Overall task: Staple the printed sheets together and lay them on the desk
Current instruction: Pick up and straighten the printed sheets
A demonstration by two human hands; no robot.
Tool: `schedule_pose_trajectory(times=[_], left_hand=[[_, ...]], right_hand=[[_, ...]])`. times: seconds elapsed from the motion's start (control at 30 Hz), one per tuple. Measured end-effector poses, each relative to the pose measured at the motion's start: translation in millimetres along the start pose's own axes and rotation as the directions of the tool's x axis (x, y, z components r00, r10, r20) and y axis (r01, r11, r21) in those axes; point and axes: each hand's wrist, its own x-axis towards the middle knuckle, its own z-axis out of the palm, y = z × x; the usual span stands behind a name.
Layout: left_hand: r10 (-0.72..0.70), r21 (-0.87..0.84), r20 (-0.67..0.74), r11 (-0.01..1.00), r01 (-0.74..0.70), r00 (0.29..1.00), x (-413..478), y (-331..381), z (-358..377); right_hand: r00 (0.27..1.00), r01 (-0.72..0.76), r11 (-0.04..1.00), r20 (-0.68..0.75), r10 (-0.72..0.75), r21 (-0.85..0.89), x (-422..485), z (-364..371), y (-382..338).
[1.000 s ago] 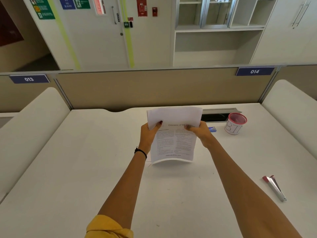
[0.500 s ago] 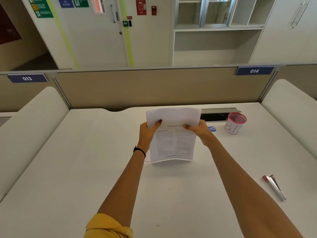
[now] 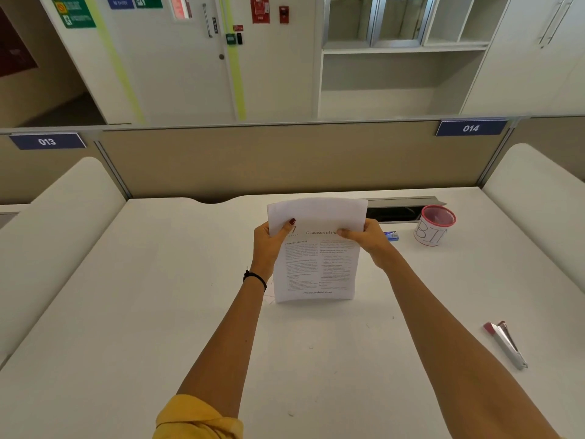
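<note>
Left hand (image 3: 269, 245) and right hand (image 3: 368, 240) each clamp a top corner of the printed sheets (image 3: 316, 264) upright above the table (image 3: 126, 312) centre; light, limp paper, likely best gripped at edges; stapler (image 3: 506, 345) near right edge.

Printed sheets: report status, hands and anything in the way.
Left hand and right hand both grip the printed sheets by the top edge, upright above the desk. Stapler untouched at right. Nothing in the way.
</note>
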Motion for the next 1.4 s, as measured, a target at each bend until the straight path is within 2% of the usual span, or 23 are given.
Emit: schedule_pose_trajectory(times=[0.47, 0.73, 0.93, 1.23, 1.4], left_hand=[[0.037, -0.009, -0.09, 0.999, -0.038, 0.995, 7.8, -8.6, -1.8], [0.008, -0.09, -0.109, 0.996, -0.018, 0.994, 7.2, -0.6, -2.4], [0.043, 0.02, -0.058, 0.999, -0.042, 0.997, 3.9, -20.2, -4.4], [0.068, -0.057, -0.139, 0.995, -0.076, 0.988, 1.6, -11.5, -0.2], [0.058, -0.026, -0.117, 0.998, -0.062, 0.991, 3.7, -16.0, -0.1]], right_hand=[[1.0, 0.008, 0.999, 0.009, -0.008, 0.049, 5.2, 0.2, -4.4], [0.999, 0.035, 0.996, 0.005, -0.036, 0.082, 8.1, 1.1, -8.6], [1.0, 0.001, 0.999, 0.024, -0.002, 0.043, 1.9, 3.4, 7.5], [0.996, 0.092, 0.993, 0.002, -0.092, 0.071, 3.5, 4.1, -1.2], [0.997, 0.062, 0.997, 0.032, -0.064, 0.056, 0.8, 4.8, -8.6]])
